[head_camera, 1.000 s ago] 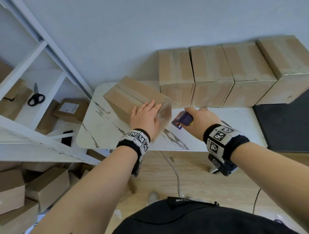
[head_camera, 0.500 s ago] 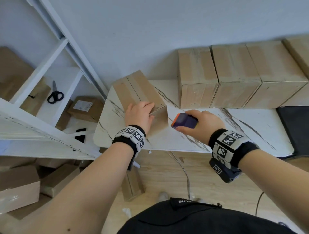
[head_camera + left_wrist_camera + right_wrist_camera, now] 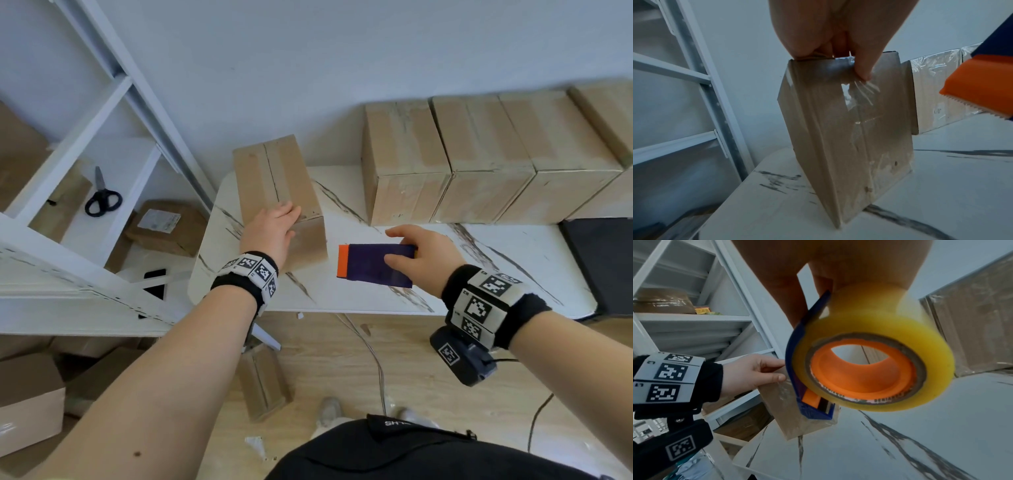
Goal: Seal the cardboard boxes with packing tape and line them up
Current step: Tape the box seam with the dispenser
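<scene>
A small cardboard box (image 3: 274, 181) stands on the white marble-patterned table (image 3: 359, 291), its top seam facing up. My left hand (image 3: 274, 229) grips its near top edge, fingers on top and thumb on the taped front face (image 3: 838, 129). My right hand (image 3: 421, 253) holds a blue and orange tape dispenser (image 3: 373, 265) just right of the box, above the table. The wrist view shows its yellow tape roll (image 3: 879, 345). A row of sealed boxes (image 3: 479, 161) lines the wall at the back right.
White metal shelving (image 3: 85, 154) stands at left, with scissors (image 3: 102, 198) and a labelled parcel (image 3: 164, 226) on it. More boxes (image 3: 27, 401) lie on the wooden floor below. A dark mat (image 3: 606, 263) borders the table at right. A cable (image 3: 373, 359) runs across the floor.
The box has been turned from a diagonal lie to pointing away from me. My right hand has lifted the dispenser and turned it flat, so its broad side faces up.
</scene>
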